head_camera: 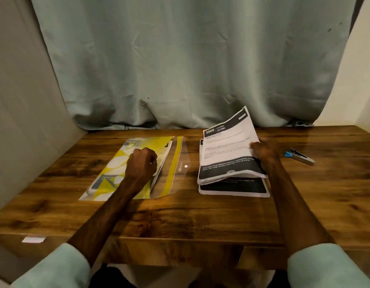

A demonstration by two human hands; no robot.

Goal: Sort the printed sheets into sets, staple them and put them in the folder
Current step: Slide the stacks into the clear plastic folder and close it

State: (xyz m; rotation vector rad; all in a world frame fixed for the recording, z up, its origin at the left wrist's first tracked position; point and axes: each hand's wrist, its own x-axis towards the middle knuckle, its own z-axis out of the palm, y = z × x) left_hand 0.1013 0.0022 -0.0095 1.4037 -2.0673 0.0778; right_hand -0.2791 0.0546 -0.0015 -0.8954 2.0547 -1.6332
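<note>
Fingers (255, 145) of the right hand (265, 151) pinch lifted sheets (227, 147); left hand (142, 163) fisted on the folder (115, 163), grasp impossible to tell.

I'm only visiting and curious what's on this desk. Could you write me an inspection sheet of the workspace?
Surface: wooden table, glossy.
Job's things: yellow folder on the left with papers inside; stack of printed sheets on the right; stapler at the far right.
Clutter: white label on the table's front edge.
Grippers: left hand rests as a fist on the folder; right hand grips the top sheets, raised off the stack.
Cables: nothing seen.
Surroundings: grey-green curtain behind.
</note>
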